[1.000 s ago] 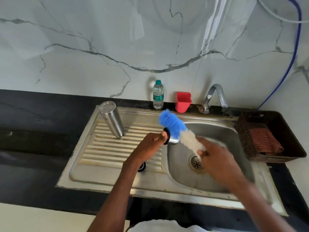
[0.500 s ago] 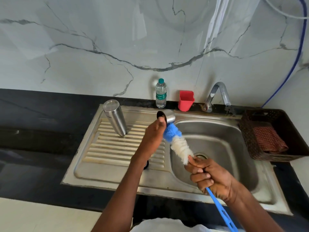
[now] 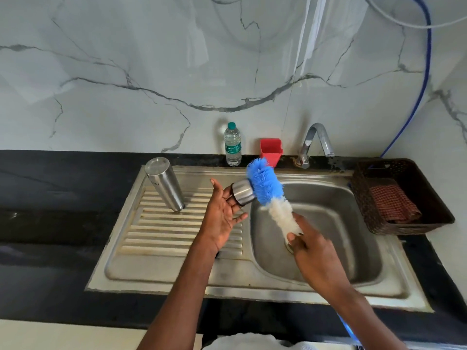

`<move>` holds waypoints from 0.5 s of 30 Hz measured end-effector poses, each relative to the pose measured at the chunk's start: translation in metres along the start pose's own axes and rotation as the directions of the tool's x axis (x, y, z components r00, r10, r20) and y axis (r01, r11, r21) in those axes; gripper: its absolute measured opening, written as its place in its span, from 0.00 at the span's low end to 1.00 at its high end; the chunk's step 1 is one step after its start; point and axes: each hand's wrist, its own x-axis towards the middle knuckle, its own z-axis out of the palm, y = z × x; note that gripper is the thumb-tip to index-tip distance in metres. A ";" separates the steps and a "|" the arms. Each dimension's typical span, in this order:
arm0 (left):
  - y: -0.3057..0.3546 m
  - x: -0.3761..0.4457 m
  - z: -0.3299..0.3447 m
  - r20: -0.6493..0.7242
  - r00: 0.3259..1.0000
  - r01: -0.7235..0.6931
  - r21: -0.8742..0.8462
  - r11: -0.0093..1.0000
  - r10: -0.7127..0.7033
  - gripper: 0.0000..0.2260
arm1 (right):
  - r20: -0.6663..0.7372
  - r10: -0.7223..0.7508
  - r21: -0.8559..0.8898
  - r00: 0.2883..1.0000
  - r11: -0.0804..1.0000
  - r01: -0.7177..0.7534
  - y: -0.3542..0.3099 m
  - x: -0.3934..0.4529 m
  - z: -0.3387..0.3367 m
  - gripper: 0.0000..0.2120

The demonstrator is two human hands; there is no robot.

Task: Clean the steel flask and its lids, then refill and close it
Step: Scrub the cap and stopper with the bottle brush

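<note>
Since half a second ago the bottle brush has swung back up: its blue tip was tucked down against the lid, and now it sticks up past it toward the far wall, with the bristles rubbing the lid's right side. The left hand has also loosened, going from wrapped around the lid to mostly spread out.

Nearest the camera, the right hand is closed around the brush right where the white bristles end, over the sink basin. A bit of the blue handle pokes out below the wrist at the near edge of the frame. The left hand is palm up with fingers fanned, and the steel lid is perched at its fingertips, just pinched between thumb and a finger or two rather than properly gripped. Lid is tilted on its side, held above the seam between drainboard and basin.

Further back on the left, the steel flask stands upside down on the ribbed drainboard, leaning a bit, well apart from the hands.

Along the far edge of the black table: a plastic water bottle, a red cup just right of it, then the tap. Off to the right, a dark woven basket with a checked cloth in it.
</note>
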 end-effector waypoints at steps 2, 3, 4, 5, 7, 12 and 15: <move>0.001 -0.001 0.003 -0.021 1.000 0.007 -0.022 1.000 -0.007 0.38 | 0.017 0.057 0.007 0.998 0.998 -0.057 -0.008 0.007 0.000 0.24; 0.003 0.000 0.002 -0.035 0.999 0.004 -0.037 0.999 -0.005 0.38 | 0.021 0.073 0.000 0.997 0.997 -0.073 -0.010 0.008 -0.002 0.24; 0.005 -0.001 0.001 -0.044 0.999 -0.002 -0.040 0.999 0.000 0.38 | 0.018 0.067 -0.033 0.998 0.997 -0.066 -0.011 0.005 -0.003 0.24; 0.008 0.000 -0.001 -0.054 0.999 -0.007 -0.027 1.000 0.005 0.38 | 0.013 0.043 -0.086 0.999 0.995 -0.042 -0.010 0.000 -0.003 0.25; 0.010 0.000 -0.003 -0.058 0.998 -0.009 0.057 0.998 0.012 0.39 | 0.019 -0.017 -0.184 1.000 0.983 0.020 -0.013 -0.016 0.001 0.28; 0.010 -0.004 0.015 0.002 1.000 -0.010 0.324 0.946 0.010 0.43 | -0.047 0.012 -0.351 0.999 0.936 -0.028 -0.015 -0.002 0.002 0.33; 0.016 -0.001 0.015 -0.028 0.998 -0.046 0.353 0.934 0.060 0.40 | -0.011 0.040 -0.362 0.999 0.931 -0.041 -0.012 -0.018 0.002 0.33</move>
